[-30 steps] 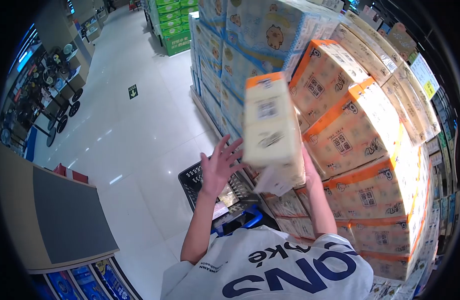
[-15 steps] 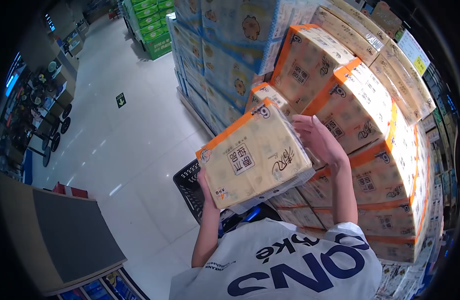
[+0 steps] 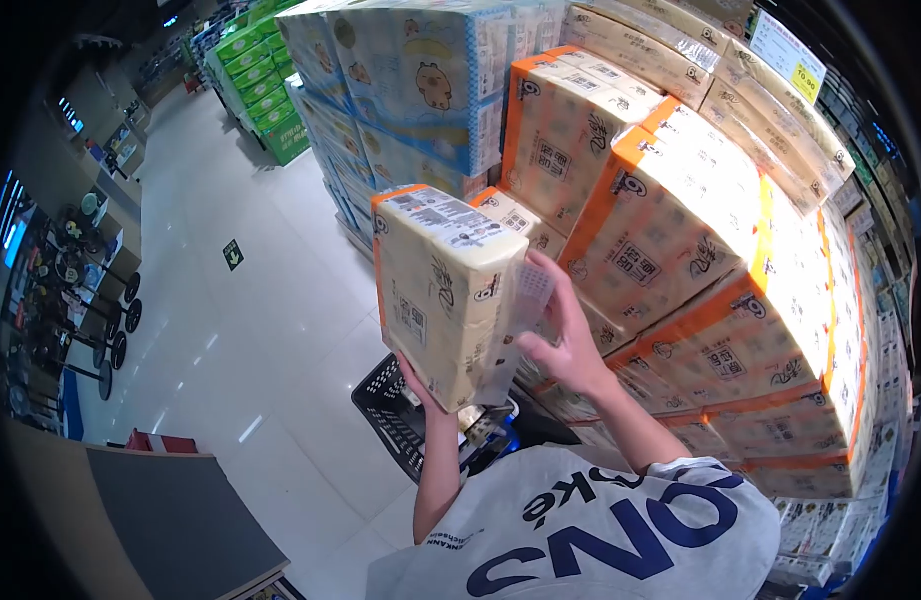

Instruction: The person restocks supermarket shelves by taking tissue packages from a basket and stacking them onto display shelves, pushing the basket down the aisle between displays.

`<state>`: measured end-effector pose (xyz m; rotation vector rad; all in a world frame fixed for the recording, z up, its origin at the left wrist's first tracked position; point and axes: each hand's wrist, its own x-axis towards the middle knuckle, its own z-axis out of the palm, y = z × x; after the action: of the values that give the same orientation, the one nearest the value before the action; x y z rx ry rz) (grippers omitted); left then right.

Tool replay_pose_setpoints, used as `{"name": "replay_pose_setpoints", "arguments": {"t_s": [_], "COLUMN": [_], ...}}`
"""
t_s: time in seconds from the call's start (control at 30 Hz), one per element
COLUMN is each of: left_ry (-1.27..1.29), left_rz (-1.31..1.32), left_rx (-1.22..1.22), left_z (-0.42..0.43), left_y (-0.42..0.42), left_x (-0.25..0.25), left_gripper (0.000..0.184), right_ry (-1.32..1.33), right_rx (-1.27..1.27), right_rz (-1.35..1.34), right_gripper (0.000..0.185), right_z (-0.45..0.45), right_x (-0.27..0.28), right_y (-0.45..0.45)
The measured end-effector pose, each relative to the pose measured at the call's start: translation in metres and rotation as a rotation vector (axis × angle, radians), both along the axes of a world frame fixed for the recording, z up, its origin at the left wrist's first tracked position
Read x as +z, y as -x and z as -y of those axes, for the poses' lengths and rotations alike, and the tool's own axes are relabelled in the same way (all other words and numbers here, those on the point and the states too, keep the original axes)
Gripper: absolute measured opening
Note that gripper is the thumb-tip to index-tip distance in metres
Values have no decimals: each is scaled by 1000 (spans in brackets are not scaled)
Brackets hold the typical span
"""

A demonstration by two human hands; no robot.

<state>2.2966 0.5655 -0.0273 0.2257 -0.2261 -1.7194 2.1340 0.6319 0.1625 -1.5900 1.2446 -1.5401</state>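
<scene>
A cream tissue pack [image 3: 426, 310] with an orange edge band is held up in front of me, tilted, its printed top and narrow side showing. My left hand [image 3: 426, 390] supports its lower end, the fingers partly hidden under it. My right hand [image 3: 571, 340] is at the pack's right side, fingers on the loose clear wrap and thumb spread apart from them. Below the pack is a black shopping basket [image 3: 381, 405], partly covered, with a few items inside that I cannot make out.
Stacked orange-banded tissue packs [image 3: 671, 220] rise close on my right. Blue-wrapped packs [image 3: 421, 90] stand ahead, green packs [image 3: 256, 75] farther off. A price sign [image 3: 789, 58] tops the stack. Tiled floor [image 3: 251, 330] runs along the left, with a grey-topped counter [image 3: 181, 510] at lower left.
The tissue pack has turned from its broad front to show its top and narrow side, and moved slightly left. My right hand has shifted left and down with it. The view has shifted slightly.
</scene>
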Motion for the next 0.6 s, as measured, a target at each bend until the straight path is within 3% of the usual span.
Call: {"name": "replay_pose_setpoints", "arguments": {"t_s": [0.03, 0.2, 0.3, 0.53, 0.6], "left_ry": [5, -70, -87, 5, 112], "left_rz": [6, 222, 219, 63, 14], "left_rx": [-7, 34, 3, -202, -354], "left_z": [6, 40, 56, 85, 72], "left_y": [4, 32, 51, 98, 105], "left_x": [3, 28, 34, 6, 38], "left_gripper": [61, 72, 70, 77, 76], "right_ry": [13, -23, -62, 97, 150], "right_rx": [-98, -189, -175, -349, -332], "right_rz": [-302, -227, -125, -392, -418], "right_gripper": [78, 76, 74, 75, 73], "right_z": [1, 10, 15, 21, 20], "right_x": [-1, -15, -8, -5, -2], "right_y": [1, 4, 13, 15, 15]}}
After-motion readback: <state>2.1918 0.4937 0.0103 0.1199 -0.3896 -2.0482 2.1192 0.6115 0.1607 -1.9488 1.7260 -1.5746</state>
